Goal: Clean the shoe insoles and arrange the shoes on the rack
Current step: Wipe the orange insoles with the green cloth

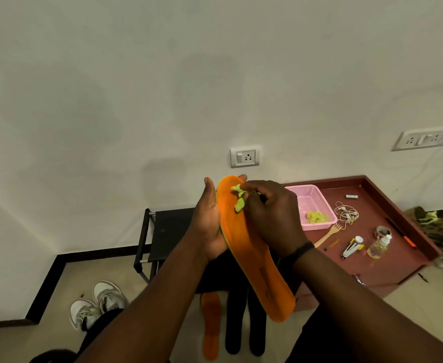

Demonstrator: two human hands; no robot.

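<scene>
My left hand (206,226) holds an orange insole (251,255) from beneath, thumb along its left edge, toe end up. My right hand (270,216) pinches a small yellow-green cloth (239,197) against the insole's upper part. A second orange insole (211,326) lies on the floor below, beside two black insoles (245,326). A pair of white sneakers (97,305) stands on the floor at lower left. The black shoe rack (162,231) stands against the wall behind my hands.
A maroon low table (387,258) at right carries a pink basket (312,203) with another yellow cloth, a white cable, a wooden fork, a small bottle and other small items. Wall sockets (245,157) sit above. Flowers lie at far right.
</scene>
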